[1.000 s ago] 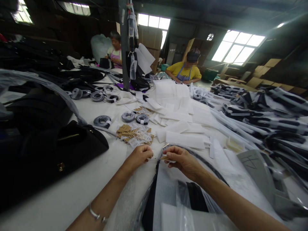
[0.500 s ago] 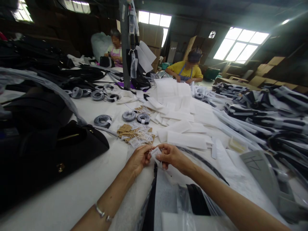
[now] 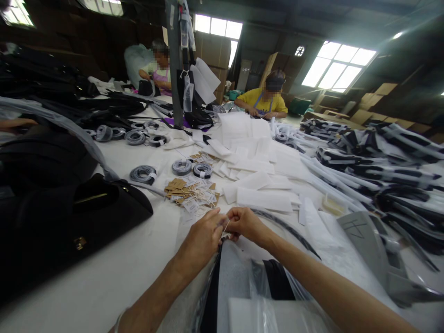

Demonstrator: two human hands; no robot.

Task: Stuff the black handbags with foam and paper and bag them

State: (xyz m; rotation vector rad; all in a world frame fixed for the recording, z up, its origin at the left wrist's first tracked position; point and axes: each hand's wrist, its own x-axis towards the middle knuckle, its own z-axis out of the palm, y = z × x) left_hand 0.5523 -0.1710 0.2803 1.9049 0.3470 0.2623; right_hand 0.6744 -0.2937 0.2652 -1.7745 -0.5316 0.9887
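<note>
My left hand [image 3: 203, 236] and my right hand [image 3: 244, 223] meet at the top edge of a black bag wrapped in clear plastic [image 3: 243, 286] right in front of me. Both hands are closed in a pinch on a thin pale string of a small tag [image 3: 225, 230], which is mostly hidden between the fingers. Just beyond my hands lies a pile of brown and white paper tags with strings [image 3: 190, 192] on the white table [image 3: 114, 268].
A black handbag [image 3: 83, 212] lies at the left. Grey tape rolls [image 3: 142, 174], white foam sheets [image 3: 263, 199] and wrapped black straps [image 3: 381, 171] cover the table. Two people work at the far end, one in yellow [image 3: 265, 99], one in pink [image 3: 157, 69].
My hands came together from apart, then shifted slightly down toward the bag's edge. The white tag seen between my fingers half a second ago is now mostly covered.
</note>
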